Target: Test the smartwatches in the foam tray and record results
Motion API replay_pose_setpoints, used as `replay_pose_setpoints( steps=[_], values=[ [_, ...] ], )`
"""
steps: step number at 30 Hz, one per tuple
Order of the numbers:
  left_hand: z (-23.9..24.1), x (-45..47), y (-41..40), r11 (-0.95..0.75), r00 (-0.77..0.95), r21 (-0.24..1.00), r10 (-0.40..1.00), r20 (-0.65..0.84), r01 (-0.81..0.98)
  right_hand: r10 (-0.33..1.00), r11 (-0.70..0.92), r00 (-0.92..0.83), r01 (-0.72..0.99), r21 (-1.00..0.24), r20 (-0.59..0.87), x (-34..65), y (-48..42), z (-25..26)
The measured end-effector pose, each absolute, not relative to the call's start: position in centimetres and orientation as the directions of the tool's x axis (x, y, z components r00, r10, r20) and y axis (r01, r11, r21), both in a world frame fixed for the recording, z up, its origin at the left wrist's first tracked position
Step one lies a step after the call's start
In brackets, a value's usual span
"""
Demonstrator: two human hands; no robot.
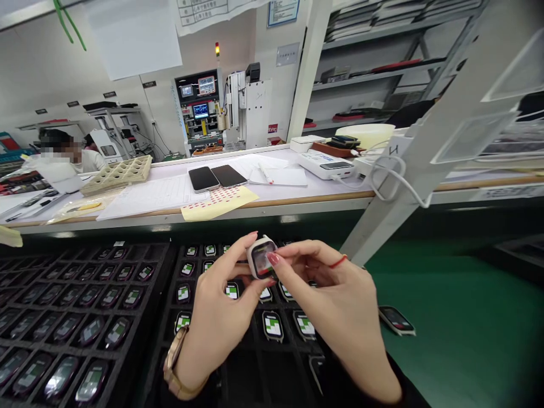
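Between my two hands a light-coloured smartwatch case [262,260] without a strap is held up above a black foam tray. My left hand [225,306] pinches its edge with thumb and index finger. On the other side, my right hand [327,289] grips the case, its thumb lying on the screen. The screen shows a dark picture with a bit of red at the bottom. Below my hands, the black tray [242,368] holds several watch cases [272,326] with green and white screens. Another watch case [397,320] lies on the green surface right of my right hand.
A second tray [144,317] of dark purple watch cases stands at the left. On the shelf ahead lie two phones [212,178], a yellow sticker sheet [221,203] and a white power bank [325,165]. A slanted metal post [395,164] rises at the right. A person [63,153] sits far left.
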State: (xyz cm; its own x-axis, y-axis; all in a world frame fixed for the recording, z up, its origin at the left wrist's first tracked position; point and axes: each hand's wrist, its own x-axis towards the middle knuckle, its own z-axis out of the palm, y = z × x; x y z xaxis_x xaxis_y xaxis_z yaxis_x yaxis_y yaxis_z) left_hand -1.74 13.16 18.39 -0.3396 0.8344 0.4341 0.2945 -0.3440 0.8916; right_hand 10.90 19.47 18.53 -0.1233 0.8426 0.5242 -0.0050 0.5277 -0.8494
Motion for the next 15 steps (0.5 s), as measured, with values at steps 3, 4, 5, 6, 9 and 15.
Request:
replay_pose_setpoints(
  steps=[3, 4, 5, 6, 9, 15],
  values=[
    [18.4, -1.8, 13.0, -0.334, -0.332, 0.905, 0.850, 0.409, 0.262, 0.854, 0.502, -0.133, -0.040, -0.864, 0.503, 11.2, 19.9, 18.6],
    [18.4, -1.9, 13.0, -0.334, -0.324, 0.909, 0.856, 0.403, 0.250, 0.862, 0.480, -0.149, -0.063, -0.875, 0.484, 11.3, 20.1, 18.5],
    [18.3, -1.9, 13.0, -0.337, -0.316, 0.907, 0.857, 0.407, 0.253, 0.869, 0.449, -0.188, -0.092, -0.889, 0.459, 11.4, 20.3, 18.5],
    [18.3, -2.0, 12.9, -0.340, -0.314, 0.899, 0.852, 0.419, 0.277, 0.870, 0.402, -0.257, -0.123, -0.907, 0.420, 11.5, 20.5, 18.5],
    [18.2, -2.3, 13.0, -0.333, -0.329, 0.830, 0.801, 0.499, 0.447, 0.789, 0.171, -0.543, -0.256, -0.952, 0.288, 11.7, 21.0, 18.4],
    [17.6, -2.2, 12.9, -0.287, -0.372, 0.817, 0.781, 0.502, 0.501, 0.518, -0.317, -0.826, -0.427, -0.847, 0.223, 11.6, 21.9, 18.0]
  ],
)
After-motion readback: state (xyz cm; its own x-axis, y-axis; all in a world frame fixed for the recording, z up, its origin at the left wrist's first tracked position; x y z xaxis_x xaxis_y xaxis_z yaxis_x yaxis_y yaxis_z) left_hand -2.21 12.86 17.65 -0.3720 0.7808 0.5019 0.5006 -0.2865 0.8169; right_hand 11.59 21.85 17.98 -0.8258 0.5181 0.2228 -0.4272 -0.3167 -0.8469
